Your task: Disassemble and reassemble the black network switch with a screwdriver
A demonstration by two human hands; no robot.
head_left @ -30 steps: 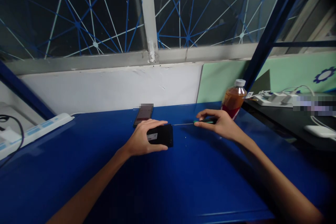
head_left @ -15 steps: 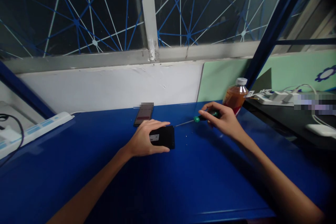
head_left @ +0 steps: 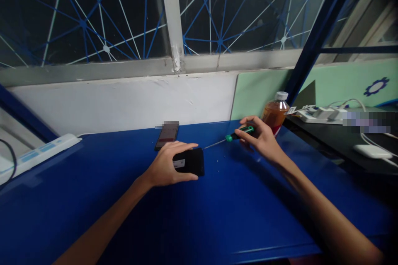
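My left hand (head_left: 164, 165) grips a flat black rectangular case (head_left: 194, 162) by its long edges, thumb on the near side and fingers on the far side. A small white label shows on the case's top; its left end is hidden under the hand. In my right hand (head_left: 259, 136) is a screwdriver (head_left: 239, 133) with a green and black handle, pinched between thumb and fingers. Its thin shaft slants down to the left, and the tip is close to the case's far right corner; whether they touch I cannot tell. Several tiny pale specks lie right of the case.
A smartphone (head_left: 167, 136) lies on the blue table (head_left: 192, 219) behind my left hand. A bottle of amber drink (head_left: 276, 114) stands behind my right hand. White power strips sit at the left (head_left: 46, 153) and at the right (head_left: 323, 114). A white wall backs the table.
The screwdriver's handle has turned in my right fingers, showing more green at its end, and its tip sits slightly off the case's corner. The left hand keeps its hold; the whole view has shifted slightly.
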